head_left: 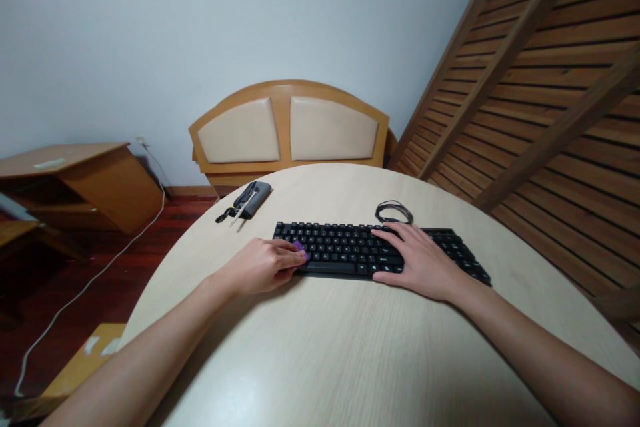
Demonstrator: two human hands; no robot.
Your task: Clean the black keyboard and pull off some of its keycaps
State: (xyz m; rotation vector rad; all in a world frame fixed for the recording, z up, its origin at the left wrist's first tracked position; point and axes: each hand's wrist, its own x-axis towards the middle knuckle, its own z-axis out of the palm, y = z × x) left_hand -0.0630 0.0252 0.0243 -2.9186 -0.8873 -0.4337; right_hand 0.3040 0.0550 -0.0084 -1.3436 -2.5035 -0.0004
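Note:
A black keyboard [340,248] lies flat on the round table, in front of me. My left hand [267,263] is closed, its fingers pinching a small purple cloth [301,250] against the keys at the keyboard's left end. Most of the cloth is hidden by the fingers. With fingers spread, my right hand [420,260] rests over the right part of the keyboard, covering some keys beside the number pad. Behind the keyboard, near my right fingertips, lies a coiled black cable [394,211].
On the table's back left lie a dark grey case [259,199], a black cord [227,213] and a thin silver tool [240,213]. The round pale table [320,347] has a headboard [290,127] behind it. Wooden slats [545,113] lean at the right; a desk [100,180] stands left.

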